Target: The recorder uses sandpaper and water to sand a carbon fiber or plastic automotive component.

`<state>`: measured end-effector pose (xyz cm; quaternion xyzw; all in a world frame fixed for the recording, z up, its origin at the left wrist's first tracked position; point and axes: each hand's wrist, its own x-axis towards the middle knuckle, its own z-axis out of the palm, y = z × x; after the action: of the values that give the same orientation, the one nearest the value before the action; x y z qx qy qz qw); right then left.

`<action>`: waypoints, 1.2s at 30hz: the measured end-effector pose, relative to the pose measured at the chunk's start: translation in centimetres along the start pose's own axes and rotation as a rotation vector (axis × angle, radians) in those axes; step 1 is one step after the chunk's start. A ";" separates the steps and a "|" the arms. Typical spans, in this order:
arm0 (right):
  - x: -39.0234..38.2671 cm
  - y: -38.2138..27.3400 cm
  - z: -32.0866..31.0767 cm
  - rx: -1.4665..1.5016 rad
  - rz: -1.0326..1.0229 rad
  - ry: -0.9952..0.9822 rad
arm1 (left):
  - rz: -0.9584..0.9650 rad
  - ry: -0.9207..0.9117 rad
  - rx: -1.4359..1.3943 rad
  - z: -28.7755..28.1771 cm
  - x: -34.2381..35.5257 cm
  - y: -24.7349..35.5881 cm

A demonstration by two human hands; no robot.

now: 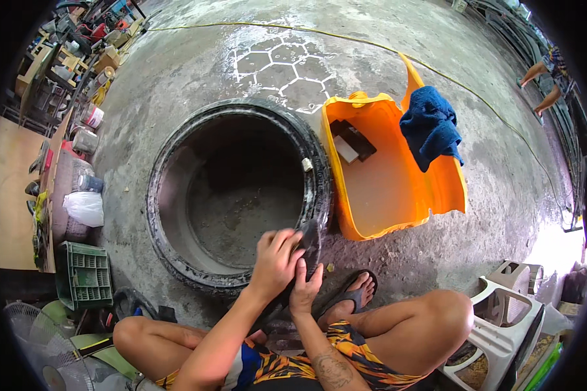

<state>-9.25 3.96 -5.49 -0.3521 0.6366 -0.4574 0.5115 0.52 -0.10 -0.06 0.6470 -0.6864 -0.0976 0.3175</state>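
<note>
Both my hands are at the near right edge of a large round tub [261,281] with a thick, worn black rim. Between them is a dark, curved, flat piece [313,242]; its exact kind I cannot make out. My left hand [277,257] is closed with bent fingers against its left side. Lower down, my right hand [304,287] grips the same piece, thumb pointing up. My legs partly hide its lower end. A small whitish block [307,165] rests on the tub's right rim.
Right of the tub stands a cut-open orange plastic container [352,231] with cloudy water, a brown block [357,140] and a white block [344,150]. A blue cloth [430,124] drapes over its edge. A green crate [85,274] stands left, a white plastic chair [502,313] right.
</note>
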 end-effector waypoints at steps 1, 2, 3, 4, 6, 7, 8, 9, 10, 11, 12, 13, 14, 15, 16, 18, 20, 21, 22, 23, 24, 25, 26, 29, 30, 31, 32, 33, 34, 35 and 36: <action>0.0 0.4 0.2 -0.028 -0.036 0.049 | -0.025 -0.054 0.000 -1.3 -1.0 0.2; 0.2 0.8 0.4 -0.055 -0.072 0.097 | -0.018 -0.049 -0.002 -0.6 0.0 0.1; -0.1 0.3 0.9 -0.035 -0.041 0.043 | 0.030 -0.035 0.001 -0.7 1.3 -0.3; -0.4 -0.3 0.6 -0.023 -0.007 -0.006 | 0.076 -0.027 -0.005 -0.4 2.8 -0.4; 0.4 -0.2 -0.4 -0.036 0.047 -0.039 | 0.062 -0.051 -0.032 1.8 7.1 0.3; 0.3 1.1 -0.4 -0.051 0.011 -0.007 | 0.057 -0.026 -0.043 1.6 6.6 0.4; 0.2 1.9 -0.4 -0.067 -0.026 0.025 | 0.052 -0.001 -0.054 1.2 5.6 0.8; 0.3 1.5 -0.3 -0.065 -0.028 0.024 | 0.053 0.001 -0.052 0.7 3.4 0.5; 0.2 0.5 -0.4 -0.028 -0.010 0.020 | 0.028 -0.031 -0.038 -0.2 0.2 -0.1; 0.0 -0.4 -0.2 0.012 0.004 0.010 | 0.004 -0.058 -0.019 -1.0 -1.3 -0.4; 0.0 -0.7 0.4 0.016 -0.006 0.007 | 0.008 -0.048 -0.017 -1.2 -0.4 -0.6; -0.2 -0.5 0.4 0.038 0.015 -0.008 | 0.058 -0.077 -0.001 -1.2 0.9 -0.4; -0.2 -0.4 0.3 0.058 0.035 -0.023 | 0.108 -0.105 0.015 -1.1 2.3 -0.3; 0.2 1.1 -0.1 -0.005 0.010 0.015 | 0.127 -0.120 -0.004 -0.3 4.5 0.4; -0.1 1.1 0.0 -0.008 0.002 0.006 | 0.090 -0.146 0.009 0.3 5.9 0.6; -0.3 0.3 0.4 -0.062 0.004 0.024 | -0.056 -0.056 -0.047 1.4 7.4 -0.1; -0.4 0.3 0.7 -0.125 -0.076 0.085 | -0.145 0.167 -0.220 -0.1 6.2 -0.7; -0.3 -0.1 0.4 -0.044 -0.082 0.009 | -0.143 0.236 -0.208 -1.0 4.6 -1.2; 0.0 -0.3 -0.4 0.031 -0.086 -0.047 | -0.184 0.200 -0.213 -2.0 2.6 -0.9; 0.4 -0.6 -1.1 0.028 -0.093 -0.032 | -0.215 0.148 -0.222 -3.2 0.5 -0.2; 0.9 -1.0 -1.3 -0.079 -0.097 -0.059 | -0.213 0.106 -0.193 -4.5 -1.8 0.6; 0.9 -1.3 -1.4 -0.184 -0.101 -0.091 | -0.213 0.067 -0.158 -5.5 -3.9 1.2; 1.1 -1.0 -1.5 -0.208 -0.129 -0.092 | -0.215 0.093 -0.183 -5.7 -5.4 1.3; 2.0 -0.4 -2.0 -0.306 -0.104 -0.174 | -0.191 -0.011 -0.019 -5.2 -7.7 1.6; 3.1 0.6 -2.9 -0.317 -0.124 -0.160 | -0.180 0.003 -0.039 -4.7 -7.7 1.7; 5.3 2.2 -5.2 -0.501 -0.402 -0.079 | -0.136 0.028 -0.064 -3.8 -6.9 2.6; 6.6 2.9 -6.7 -0.684 -0.669 -0.009 | -0.103 0.051 -0.077 -3.3 -6.6 3.1; 4.0 0.3 -4.1 -0.698 -0.457 -0.024 | -0.149 0.059 -0.047 -4.2 -8.5 1.2; 4.2 -1.5 -3.8 -0.713 -0.471 -0.027 | -0.154 0.058 -0.020 -4.5 -8.9 0.9; 5.0 -3.0 -4.2 -0.635 -0.446 -0.018 | -0.159 0.054 0.006 -4.6 -9.2 0.7; 6.4 -4.4 -4.5 -0.556 -0.421 -0.009 | -0.164 0.068 -0.010 -4.5 -9.2 0.5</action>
<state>-15.20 -2.32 -3.23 -0.6035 0.6480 -0.3602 0.2933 2.31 9.92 0.87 0.7023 -0.6196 -0.1047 0.3346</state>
